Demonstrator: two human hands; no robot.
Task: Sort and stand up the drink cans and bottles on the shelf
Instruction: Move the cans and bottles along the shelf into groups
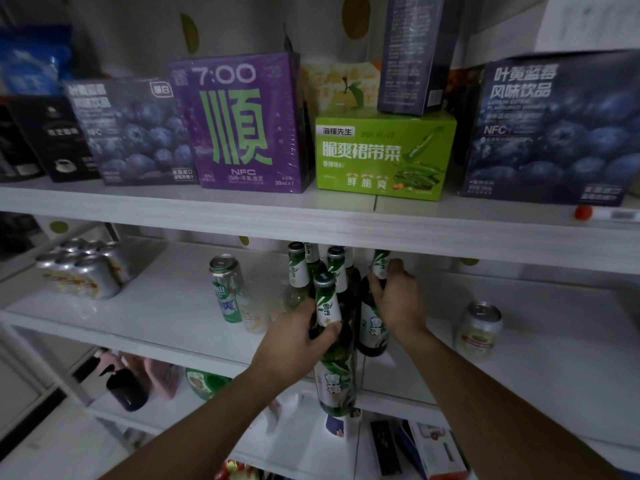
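On the white middle shelf (pixel 166 306) stand several green glass beer bottles (pixel 298 271) in a cluster. My left hand (pixel 298 341) grips the neck of the nearest green bottle (pixel 336 375), which hangs at the shelf's front edge. My right hand (pixel 394 299) grips the neck of another green bottle (pixel 372 327) standing just right of the cluster. A green-and-white can (pixel 227 289) stands upright left of the bottles, with a pale yellow can (pixel 254 317) in front of it. A silver-and-gold can (pixel 479 330) stands alone to the right.
A shrink-wrapped pack of silver cans (pixel 83 268) sits at the shelf's far left. The upper shelf (pixel 311 216) overhangs the bottle tops and carries drink and snack boxes (pixel 242 126). The lower shelf (pixel 207 410) holds a dark bottle (pixel 126 386) and small packages.
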